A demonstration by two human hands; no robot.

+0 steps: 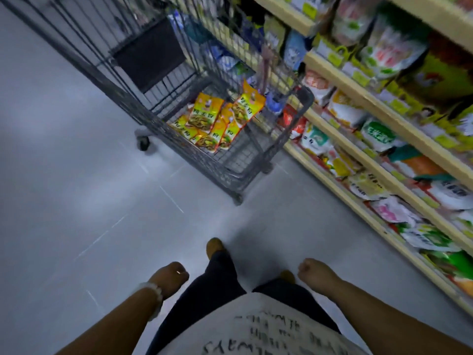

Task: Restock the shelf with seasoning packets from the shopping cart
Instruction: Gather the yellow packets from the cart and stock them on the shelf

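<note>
Yellow seasoning packets [217,121], well beyond left hand [171,278]

Bare forearms, no sleeves in view; pale beaded bracelet [153,298] on left wrist; small glinting ring [178,272] on left hand [172,277]; white shirt [258,329] with dark printed lettering; dark trousers [217,283]; tan shoes [214,246].

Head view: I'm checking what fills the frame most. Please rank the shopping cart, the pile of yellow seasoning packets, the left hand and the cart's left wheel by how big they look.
1. shopping cart
2. seasoning packets
3. left hand, though nearness to the camera enlarges it
4. wheel
</note>
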